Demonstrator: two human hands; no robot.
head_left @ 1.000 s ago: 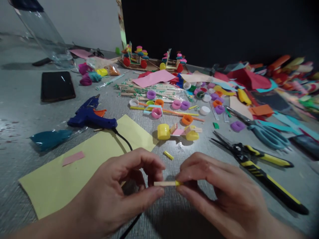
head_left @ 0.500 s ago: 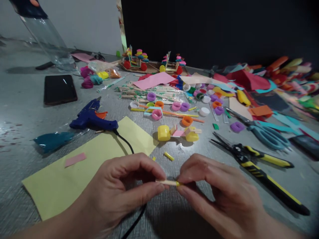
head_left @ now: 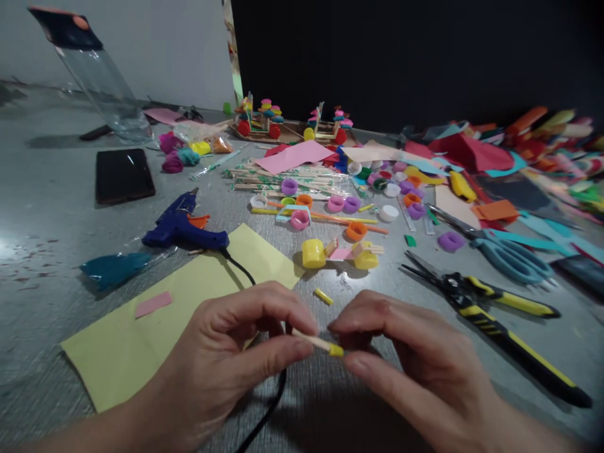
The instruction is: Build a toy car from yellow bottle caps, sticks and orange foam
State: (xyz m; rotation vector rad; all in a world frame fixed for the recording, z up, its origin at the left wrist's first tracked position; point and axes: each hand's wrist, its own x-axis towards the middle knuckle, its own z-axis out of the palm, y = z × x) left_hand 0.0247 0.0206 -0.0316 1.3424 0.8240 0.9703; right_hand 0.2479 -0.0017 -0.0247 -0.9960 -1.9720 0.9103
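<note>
Between thumb and fingers, my left hand (head_left: 255, 352) pinches a short wooden stick (head_left: 318, 341). On the stick's right end sits a small yellow sleeve (head_left: 336, 350), like a cut piece of drinking straw. My right hand (head_left: 406, 365) is just right of that tip, thumb and fingers apart, with nothing visible between them. Beyond the hands lies another short yellow straw piece (head_left: 323, 296). Farther off stands a small assembly with yellow bottle-cap wheels (head_left: 314, 253), a pink strip and stick ends.
A blue glue gun (head_left: 184, 229) lies left, its black cord passing under my left hand. Yellow paper (head_left: 113, 340) carries a pink strip. Black-and-yellow pliers (head_left: 495, 327) and scissors (head_left: 509, 255) lie right. Bottle caps, wrapped sticks (head_left: 283, 179) and a water bottle (head_left: 111, 94) stand beyond.
My right thumb and fingers have come off the yellow sleeve and opened. The stick now tilts down to the right in my left hand. The whole view has shifted slightly.
</note>
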